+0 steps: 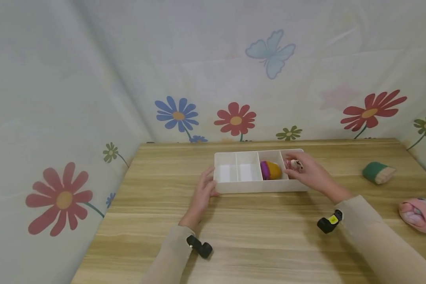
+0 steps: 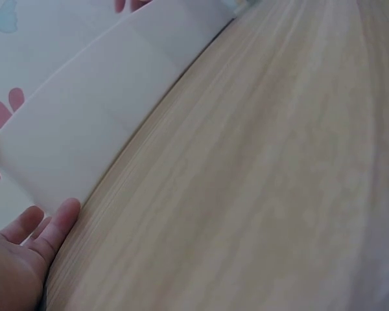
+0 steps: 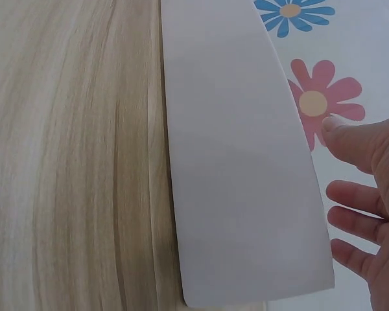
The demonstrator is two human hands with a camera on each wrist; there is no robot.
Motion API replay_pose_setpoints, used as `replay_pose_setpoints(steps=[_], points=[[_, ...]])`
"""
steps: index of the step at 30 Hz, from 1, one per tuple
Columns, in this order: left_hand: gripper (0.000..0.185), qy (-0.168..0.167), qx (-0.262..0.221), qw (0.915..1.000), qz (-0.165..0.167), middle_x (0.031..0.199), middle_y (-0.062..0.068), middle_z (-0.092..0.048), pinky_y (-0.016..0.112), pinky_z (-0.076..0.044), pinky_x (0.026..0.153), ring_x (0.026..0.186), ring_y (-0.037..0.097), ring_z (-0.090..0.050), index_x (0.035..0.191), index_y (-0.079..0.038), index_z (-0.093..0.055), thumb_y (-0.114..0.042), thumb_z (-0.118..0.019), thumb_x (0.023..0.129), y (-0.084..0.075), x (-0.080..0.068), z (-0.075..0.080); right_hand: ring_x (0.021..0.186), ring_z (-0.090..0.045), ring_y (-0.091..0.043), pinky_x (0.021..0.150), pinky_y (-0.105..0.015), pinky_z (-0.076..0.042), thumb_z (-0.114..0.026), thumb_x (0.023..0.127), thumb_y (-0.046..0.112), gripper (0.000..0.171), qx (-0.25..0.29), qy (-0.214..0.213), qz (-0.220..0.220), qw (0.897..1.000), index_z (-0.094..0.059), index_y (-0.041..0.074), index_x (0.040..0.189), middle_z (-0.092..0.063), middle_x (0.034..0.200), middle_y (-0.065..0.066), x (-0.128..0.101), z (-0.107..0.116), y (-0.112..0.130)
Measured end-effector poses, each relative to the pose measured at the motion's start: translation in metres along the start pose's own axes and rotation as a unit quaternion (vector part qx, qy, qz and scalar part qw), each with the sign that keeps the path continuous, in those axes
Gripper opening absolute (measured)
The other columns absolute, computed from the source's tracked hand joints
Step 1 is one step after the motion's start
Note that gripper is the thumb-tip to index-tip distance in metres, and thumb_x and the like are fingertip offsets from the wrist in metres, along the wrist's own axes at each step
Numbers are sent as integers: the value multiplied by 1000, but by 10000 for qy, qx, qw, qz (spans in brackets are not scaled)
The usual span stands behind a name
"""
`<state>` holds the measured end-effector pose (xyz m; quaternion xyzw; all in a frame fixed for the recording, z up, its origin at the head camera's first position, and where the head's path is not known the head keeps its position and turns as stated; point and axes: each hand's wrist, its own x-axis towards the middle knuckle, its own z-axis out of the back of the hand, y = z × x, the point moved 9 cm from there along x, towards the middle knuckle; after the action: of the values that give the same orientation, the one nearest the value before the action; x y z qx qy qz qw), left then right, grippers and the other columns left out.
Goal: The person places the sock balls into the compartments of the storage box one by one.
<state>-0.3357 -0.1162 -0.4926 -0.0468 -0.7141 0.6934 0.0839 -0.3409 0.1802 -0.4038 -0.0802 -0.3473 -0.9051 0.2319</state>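
While pressed against the left end of the white divided tray (image 1: 255,186), left hand (image 1: 203,193) with fingers relaxed and straight, grasping nothing; thumb tip at the tray's near corner in the left wrist view. Black wrist camera (image 1: 200,247) strapped below that hand, at about 6 o'clock from it. Tray at 12 o'clock on the wooden tabletop (image 1: 255,232), long side facing the person, four compartments in a row: two left ones showing only white floor, third from left holding a purple and orange plush toy (image 1: 270,170). At the tray's rightmost compartment, right hand (image 1: 310,173) reaching over the rim, fingers curled round a small pinkish white toy (image 1: 293,164); cannot tell whether toy touches the compartment floor. Second wrist camera (image 1: 329,223) with a yellow mark, at about 5 o'clock from that hand. Farther toward 3 o'clock on the tabletop, well apart from the tray, a green and tan plush piece (image 1: 378,172). At 4 o'clock near the right edge, a pink plush toy (image 1: 419,215). Flowered cloth backdrop (image 1: 234,118) behind and to the sides.
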Motion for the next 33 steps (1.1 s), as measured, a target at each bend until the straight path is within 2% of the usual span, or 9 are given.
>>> replay_pose_setpoints(steps=[4,11,20,25,28,33], points=[[47,-69,49,9999,-56,132,24,-39,49,-51,79,107,34,-49,143,-17,-33,-15,-44,97,6,2,2,105,-48,-35,87,-56,-42,-69,84,11,48,-44,5,-115,9999,-50,-3,126,-55,116,-22,-5,3,-2],[46,-96,178,9997,-149,130,19,-42,41,-53,76,107,30,-50,142,-21,-35,-19,-44,96,7,2,2,110,-46,-40,90,-61,-37,-69,84,16,49,-316,-21,-319,9990,-51,1,127,-54,118,-25,-15,11,-5],[47,-8,43,9999,-120,133,24,-39,49,-51,79,107,33,-49,143,-19,-33,-18,-44,98,7,2,0,117,-41,-41,93,-63,-34,-67,87,25,57,-401,72,-755,9963,-44,0,133,-50,124,-23,-27,20,-15],[48,74,-16,9999,-69,134,30,-36,56,-47,83,107,36,-49,144,-11,-30,-12,-41,98,-10,-6,-4,117,-40,-41,93,-64,-34,-66,87,28,61,-414,34,-839,9956,-42,-2,135,-49,126,-24,-32,28,-15],[48,73,93,9999,-72,133,31,-35,57,-47,83,105,35,-50,144,-9,-29,-11,-41,98,-20,-10,-6,115,-43,-41,92,-63,-35,-66,87,26,60,-437,-59,-765,9961,-42,-2,134,-49,125,-25,-35,32,-15],[48,55,135,9999,-40,134,30,-34,56,-47,84,107,38,-48,144,-9,-29,-11,-41,98,-21,-11,-5,110,-46,-40,90,-61,-37,-68,85,22,56,-495,-241,-557,9969,-46,-2,130,-50,122,-26,-40,38,-14]])
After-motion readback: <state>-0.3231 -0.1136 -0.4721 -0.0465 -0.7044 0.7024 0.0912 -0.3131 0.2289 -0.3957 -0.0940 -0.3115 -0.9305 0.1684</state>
